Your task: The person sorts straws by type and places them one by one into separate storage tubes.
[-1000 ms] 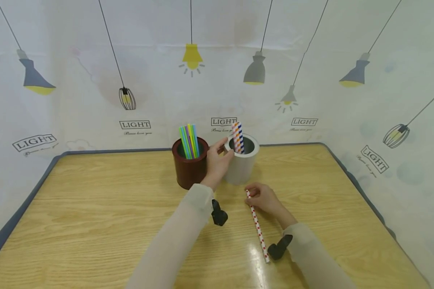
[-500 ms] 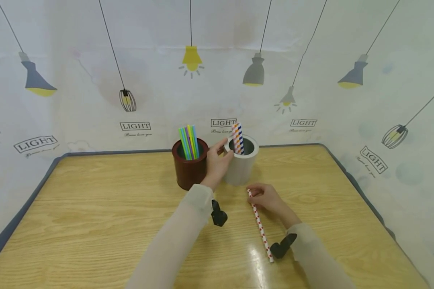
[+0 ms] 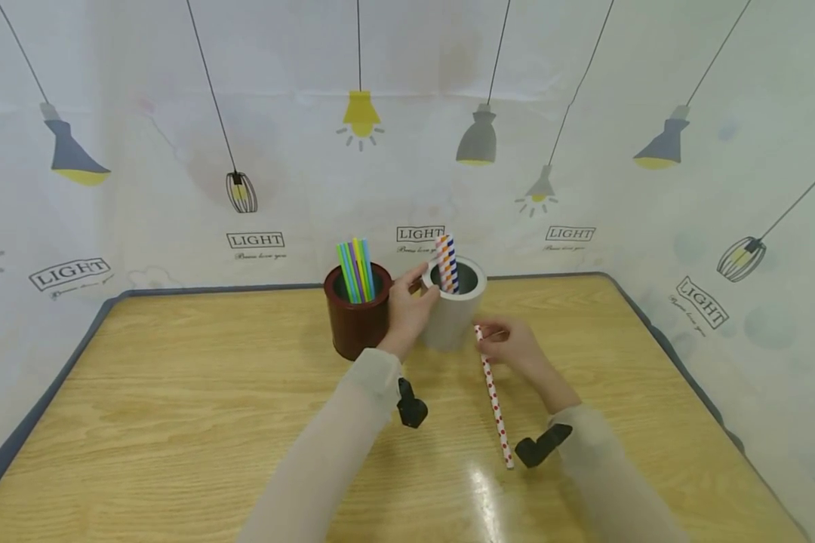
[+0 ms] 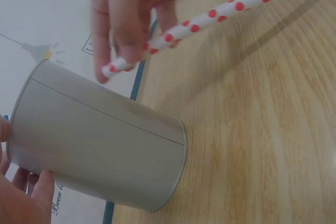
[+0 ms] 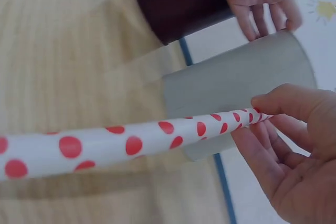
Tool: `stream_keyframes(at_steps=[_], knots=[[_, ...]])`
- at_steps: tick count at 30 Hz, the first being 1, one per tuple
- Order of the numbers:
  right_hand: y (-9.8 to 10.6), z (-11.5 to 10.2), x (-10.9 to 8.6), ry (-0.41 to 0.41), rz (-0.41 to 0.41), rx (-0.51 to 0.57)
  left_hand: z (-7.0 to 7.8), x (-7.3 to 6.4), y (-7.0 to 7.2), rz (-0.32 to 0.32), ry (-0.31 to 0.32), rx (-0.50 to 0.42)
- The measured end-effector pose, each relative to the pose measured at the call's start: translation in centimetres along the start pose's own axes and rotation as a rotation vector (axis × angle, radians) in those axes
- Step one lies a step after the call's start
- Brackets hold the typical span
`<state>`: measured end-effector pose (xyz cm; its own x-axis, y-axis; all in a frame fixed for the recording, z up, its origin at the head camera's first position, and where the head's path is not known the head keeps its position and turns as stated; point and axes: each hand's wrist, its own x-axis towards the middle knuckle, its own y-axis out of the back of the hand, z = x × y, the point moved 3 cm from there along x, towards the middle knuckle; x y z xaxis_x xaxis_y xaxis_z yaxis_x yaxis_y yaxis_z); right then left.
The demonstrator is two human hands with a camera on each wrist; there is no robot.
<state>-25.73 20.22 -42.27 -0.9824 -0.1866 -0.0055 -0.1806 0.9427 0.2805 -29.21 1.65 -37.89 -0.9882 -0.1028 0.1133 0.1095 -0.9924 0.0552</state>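
My right hand (image 3: 516,351) pinches a white paper straw with red dots (image 3: 496,407) near its upper end, between thumb and fingers. In the right wrist view the straw (image 5: 134,144) slants away from the fingertips across the picture. The straw is off the table, casting a shadow in the left wrist view. My left hand (image 3: 407,309) holds the left side of a pale grey can (image 3: 451,320) at its rim. Several striped paper straws (image 3: 447,265) stand in that can, leaning left. The straw's held end is just right of the can, outside it.
A dark red-brown can (image 3: 356,332) stands left of the grey one, holding several bright plastic straws (image 3: 356,271). Both are near the back edge of the wooden table (image 3: 210,392). A white printed backdrop (image 3: 299,151) rises behind and at the sides.
My right hand has lifted the dotted straw and moved up and slightly right, beside the grey can. My left hand stays at the can's rim.
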Motion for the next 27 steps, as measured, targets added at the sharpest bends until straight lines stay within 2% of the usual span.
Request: stream_keyframes(at_steps=[8, 18, 27], knots=[[1.9, -3.2, 0.6, 0.095, 0.091, -0.030, -0.5, 0.2, 0.0, -0.005, -0.003, 0.011], [4.9, -9.2, 2.0, 0.306, 0.230, -0.086, -0.6, 0.3, -0.1, 0.000, -0.019, 0.015], [5.4, -14.7, 4.0, 0.454, 0.329, -0.162, -0.6, 0.4, 0.0, -0.001, -0.015, 0.025]])
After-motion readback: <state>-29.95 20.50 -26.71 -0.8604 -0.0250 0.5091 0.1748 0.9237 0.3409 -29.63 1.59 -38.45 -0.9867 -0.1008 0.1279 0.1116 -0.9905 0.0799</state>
